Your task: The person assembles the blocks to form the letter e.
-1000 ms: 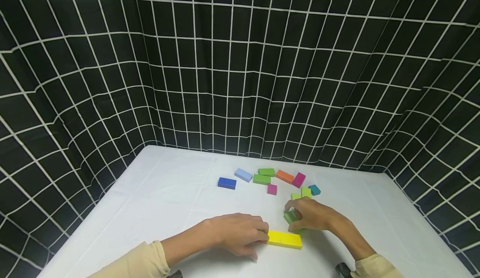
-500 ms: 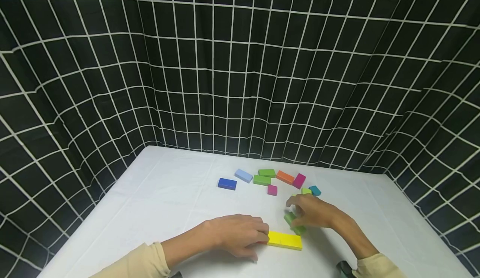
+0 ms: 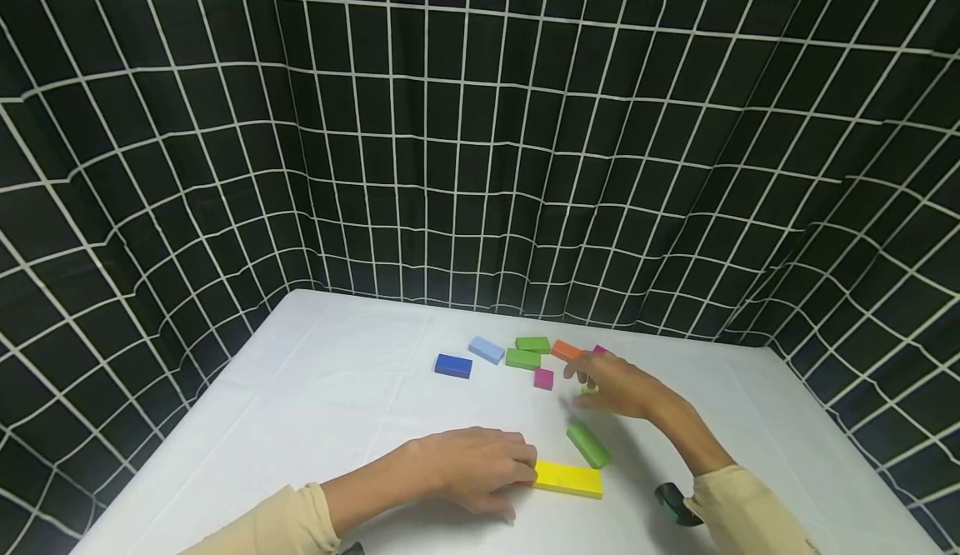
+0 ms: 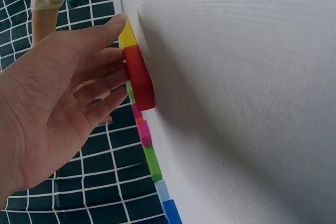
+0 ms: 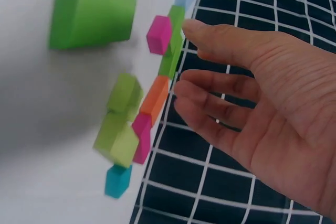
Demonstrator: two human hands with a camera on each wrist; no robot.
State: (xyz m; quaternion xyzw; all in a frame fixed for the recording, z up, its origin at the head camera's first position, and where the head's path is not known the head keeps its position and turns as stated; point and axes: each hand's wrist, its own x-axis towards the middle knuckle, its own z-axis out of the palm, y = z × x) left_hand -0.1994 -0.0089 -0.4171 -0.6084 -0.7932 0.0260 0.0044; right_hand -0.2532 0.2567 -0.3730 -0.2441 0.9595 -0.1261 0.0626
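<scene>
My left hand [image 3: 480, 467] rests with loosely bent fingers at the left end of a row of blocks. The row has a yellow part [image 3: 568, 479] and a red block [image 4: 139, 77], which the hand mostly covers in the head view. In the left wrist view its fingertips lie right beside the red block, thumb apart from the fingers. My right hand [image 3: 618, 384] hovers with nothing in its grasp, fingers spread, over the lime blocks [image 5: 116, 139]. A green block [image 3: 588, 444] lies at a slant between the right hand and the yellow part.
Toward the back lie a dark blue block [image 3: 453, 366], a light blue block [image 3: 487, 350], green blocks [image 3: 523, 359], a pink cube [image 3: 543, 379], an orange block [image 3: 566, 350], a magenta block [image 5: 142, 139] and a teal block [image 5: 117, 181]. A black gridded curtain [image 3: 480, 163] surrounds the white table [image 3: 337, 372].
My right hand has let go of the green block, leaving it by the yellow part, and moved away toward the back over the lime blocks. The left hand stays in place.
</scene>
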